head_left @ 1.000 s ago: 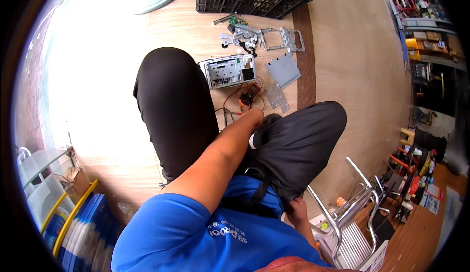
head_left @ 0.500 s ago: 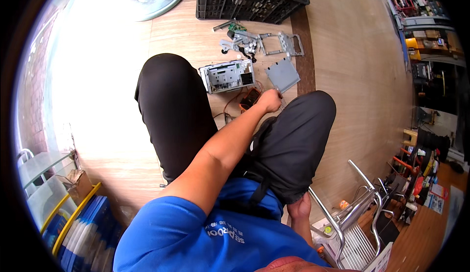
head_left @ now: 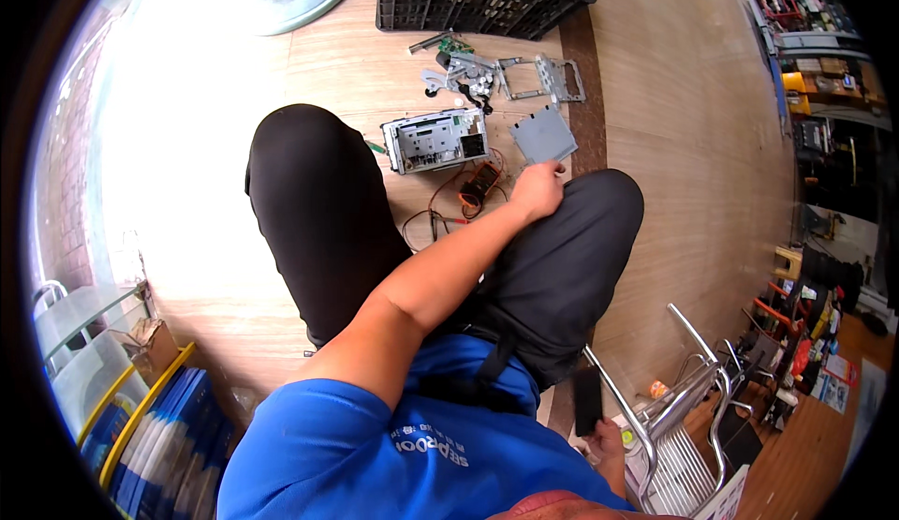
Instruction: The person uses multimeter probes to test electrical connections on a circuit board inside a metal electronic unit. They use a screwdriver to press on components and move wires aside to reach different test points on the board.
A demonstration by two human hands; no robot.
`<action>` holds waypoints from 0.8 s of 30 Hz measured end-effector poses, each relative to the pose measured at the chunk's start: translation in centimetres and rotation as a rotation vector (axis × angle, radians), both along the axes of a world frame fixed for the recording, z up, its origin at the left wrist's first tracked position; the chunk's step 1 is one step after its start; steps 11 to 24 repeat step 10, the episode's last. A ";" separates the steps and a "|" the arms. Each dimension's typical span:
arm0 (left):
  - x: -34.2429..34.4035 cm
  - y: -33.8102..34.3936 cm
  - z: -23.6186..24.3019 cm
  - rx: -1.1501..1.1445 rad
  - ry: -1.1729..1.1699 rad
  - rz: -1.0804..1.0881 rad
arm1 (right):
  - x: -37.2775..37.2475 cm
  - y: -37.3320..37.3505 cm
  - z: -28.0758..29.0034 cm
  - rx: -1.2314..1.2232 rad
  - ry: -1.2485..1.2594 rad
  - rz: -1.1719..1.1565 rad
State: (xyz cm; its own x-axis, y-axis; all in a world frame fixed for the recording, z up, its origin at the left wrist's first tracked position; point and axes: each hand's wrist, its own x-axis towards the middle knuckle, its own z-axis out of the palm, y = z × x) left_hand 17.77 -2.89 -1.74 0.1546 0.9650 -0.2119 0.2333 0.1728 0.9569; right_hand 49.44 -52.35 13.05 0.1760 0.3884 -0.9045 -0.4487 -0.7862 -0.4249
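Observation:
My left arm reaches across my lap. My left hand (head_left: 540, 190), fingers curled closed, is over my right knee beside the near edge of a grey metal cover plate (head_left: 545, 135); what it holds, if anything, is hidden. Low on the right, my right hand (head_left: 609, 443) grips the end of a flat black rectangular object (head_left: 588, 400), shaped like a phone. Between my knees an opened metal device housing (head_left: 434, 141) lies on the floor. Nearer to me is an orange and black multimeter (head_left: 479, 184) with red and black leads.
Beyond the housing lie loose metal parts (head_left: 468, 78) and a metal bracket frame (head_left: 559, 78). A black plastic crate (head_left: 478, 3) stands behind them, with a round stand base (head_left: 314, 0) to its left. A metal-tube chair (head_left: 676, 464) is close on my right.
My right hand has moved back and outward from my hip, and the black rectangular object now shows in it. My left hand has shifted slightly right, uncovering more of the multimeter and leads.

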 end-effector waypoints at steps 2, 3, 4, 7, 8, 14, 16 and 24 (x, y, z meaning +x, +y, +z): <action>0.7 -0.2 3.6 0.054 -0.074 0.023 | 1.0 0.7 0.4 0.272 -0.122 -0.188; 0.9 -0.4 6.0 0.120 -0.119 0.028 | 2.1 1.6 -0.2 0.421 -0.156 -0.254; 0.7 -0.7 8.2 0.201 -0.183 -0.016 | 1.7 4.4 -0.5 0.530 -0.102 -0.172; 0.0 -0.9 17.0 0.320 -0.478 -0.341 | -1.3 16.4 -1.1 0.762 0.088 -0.245; -1.1 -0.8 20.3 0.454 -0.622 -0.457 | -1.6 19.6 -0.9 0.833 0.166 -0.186; -3.2 -1.1 23.4 0.567 -0.742 -0.555 | -4.5 27.1 -0.8 0.977 0.235 -0.175; -3.2 -1.1 23.4 0.567 -0.742 -0.555 | -4.5 27.1 -0.8 0.977 0.235 -0.175; -3.2 -1.1 23.4 0.567 -0.742 -0.555 | -4.5 27.1 -0.8 0.977 0.235 -0.175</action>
